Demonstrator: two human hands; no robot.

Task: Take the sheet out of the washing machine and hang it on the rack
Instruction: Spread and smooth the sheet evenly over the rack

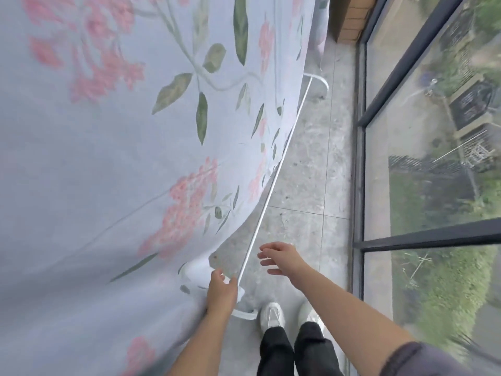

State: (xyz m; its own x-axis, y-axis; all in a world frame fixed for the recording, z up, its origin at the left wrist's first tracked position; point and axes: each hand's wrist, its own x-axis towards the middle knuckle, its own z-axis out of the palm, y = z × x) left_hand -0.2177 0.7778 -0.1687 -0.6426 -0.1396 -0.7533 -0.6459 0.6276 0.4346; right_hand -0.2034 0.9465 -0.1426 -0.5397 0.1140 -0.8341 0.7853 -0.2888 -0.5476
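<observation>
My left hand pinches the sheet at its lower corner, just beside the near end of the rack rod. From that grip the flowered cloth spreads up and away on my left, its edge running along the rod. My right hand hovers just right of the rod, fingers loosely spread, holding nothing.

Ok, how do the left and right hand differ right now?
The left hand grips the lower edge of the floral sheet; the right hand holds nothing, its fingers loosely spread. In the picture the left hand sits on the sheet's side of the rack's white bar, and the right hand sits on the side toward the window. Both are bare and reach forward.
</observation>
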